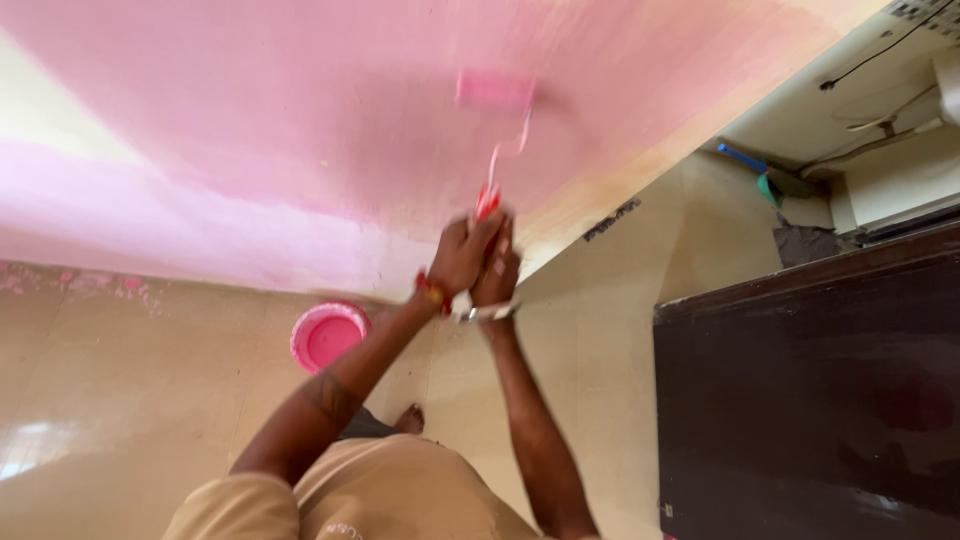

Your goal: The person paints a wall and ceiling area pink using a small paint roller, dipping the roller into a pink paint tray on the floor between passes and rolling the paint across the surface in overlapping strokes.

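Pink wall (pixel 300 130) fills the upper part of our view, wet and even across the middle, while a pale cream patch shows at ten o'clock and an unpainted cream band runs along the corner toward two o'clock. Down at nine o'clock we see pink spatter where the wall meets the glossy tiled floor (pixel 120 400), and a pink paint bucket (pixel 328 335) stands on the floor near the wall's foot, at about seven o'clock from our hands. Our left hand (pixel 462 255) and right hand (pixel 497 272) are both wrapped shut around the red handle of the paint roller (pixel 495 92), one beside the other and touching, with the roller's pink sleeve pressed on the wall at twelve o'clock, blurred in the picture. To roll well from this grip, we judge it best to keep the sleeve flat against the wall, overlap each pass onto the wet edge, and work steadily toward the cream band at two o'clock without pressing so hard that paint runs. Off at three to five o'clock stands a dark cabinet (pixel 810 400), well apart from the wall; drips could reach the floor beside it.
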